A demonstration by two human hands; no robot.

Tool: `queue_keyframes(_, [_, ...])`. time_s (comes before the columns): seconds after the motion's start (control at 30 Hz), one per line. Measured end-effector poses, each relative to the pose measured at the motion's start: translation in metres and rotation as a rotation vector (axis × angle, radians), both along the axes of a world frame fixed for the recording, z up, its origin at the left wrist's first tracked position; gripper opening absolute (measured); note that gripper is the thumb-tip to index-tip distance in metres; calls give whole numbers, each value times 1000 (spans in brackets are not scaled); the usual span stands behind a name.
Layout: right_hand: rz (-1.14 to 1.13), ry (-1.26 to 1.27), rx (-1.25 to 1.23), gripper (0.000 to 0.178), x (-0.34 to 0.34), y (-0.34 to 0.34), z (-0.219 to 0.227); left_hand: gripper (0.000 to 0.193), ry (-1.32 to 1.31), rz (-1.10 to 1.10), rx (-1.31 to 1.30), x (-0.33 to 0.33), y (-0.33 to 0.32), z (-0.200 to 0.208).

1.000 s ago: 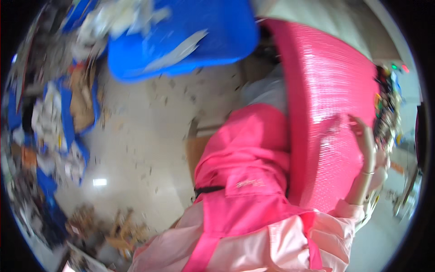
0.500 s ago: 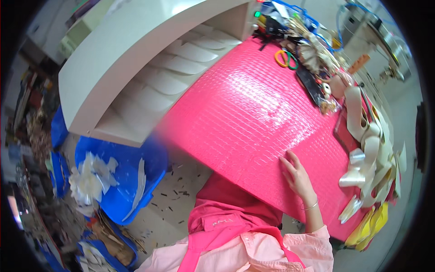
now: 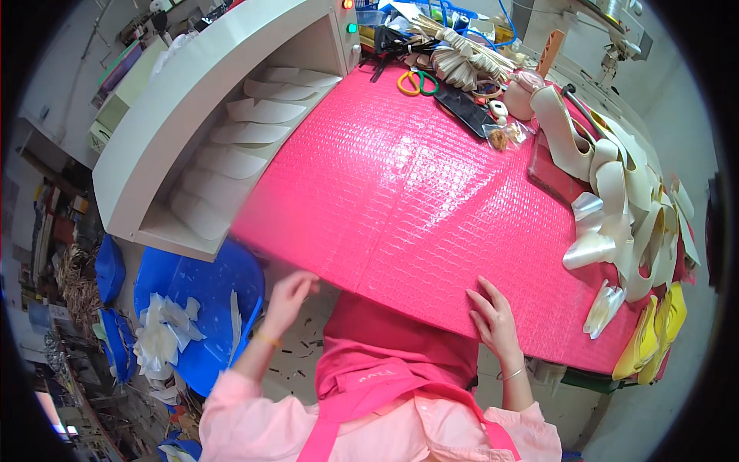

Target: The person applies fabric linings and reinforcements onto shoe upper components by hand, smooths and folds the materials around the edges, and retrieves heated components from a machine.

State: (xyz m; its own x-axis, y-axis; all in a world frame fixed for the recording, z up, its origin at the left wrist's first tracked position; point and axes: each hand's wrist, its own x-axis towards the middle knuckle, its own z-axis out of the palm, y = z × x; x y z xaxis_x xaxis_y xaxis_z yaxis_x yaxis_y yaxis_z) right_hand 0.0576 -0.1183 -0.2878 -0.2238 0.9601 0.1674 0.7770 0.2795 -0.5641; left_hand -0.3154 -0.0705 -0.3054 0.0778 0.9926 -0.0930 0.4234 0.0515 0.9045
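My left hand [image 3: 291, 296] is at the near left edge of the pink table cover [image 3: 369, 223], its fingers bent and drawn together; nothing shows in them. Farther right, my right hand [image 3: 495, 319] rests near the front edge with its fingers apart and nothing held, fingertips on the shiny cover. Several pale curved strips [image 3: 254, 135] lie in a row inside the opening of a white arched machine [image 3: 146, 146] to the left.
Below the machine stands a blue tub [image 3: 192, 269] with translucent scraps [image 3: 165, 327]. Green-and-orange-handled scissors [image 3: 418, 82], a black phone [image 3: 464, 110] and a bundle of pale strips lie at the back. Cream shoe-shaped pieces [image 3: 562, 135] and yellow pieces [image 3: 653, 331] crowd the right side.
My left hand has come into view at the table's near left edge. My right hand stays near the front edge, slightly lower in the picture. The view has shifted, showing more of the back.
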Motion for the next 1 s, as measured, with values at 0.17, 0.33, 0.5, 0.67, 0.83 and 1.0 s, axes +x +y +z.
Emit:
queue_keyframes(0.17, [-72, 148, -27, 29, 6, 3, -6, 19, 203, -103, 337, 49, 119, 30])
queue_keyframes(0.33, [-119, 187, -77, 22, 8, 4, 0, 28, 626, 14, 539, 42, 217, 31])
queue_keyframes(0.5, [-168, 236, -142, 21, 8, 8, 0, 39, 765, 209, 478, 10, 301, 20])
queue_keyframes(0.67, [-199, 272, -141, 18, 10, 11, 1, 55, 879, 646, 164, -42, 370, 31])
queue_keyframes(0.83, [-200, 267, -157, 19, 12, 13, -1, 51, 1033, 961, -24, -123, 421, 6])
queue_keyframes(1.0, [-171, 291, -183, 21, 8, 22, 19, 44, 1051, 653, -15, -196, 461, -25])
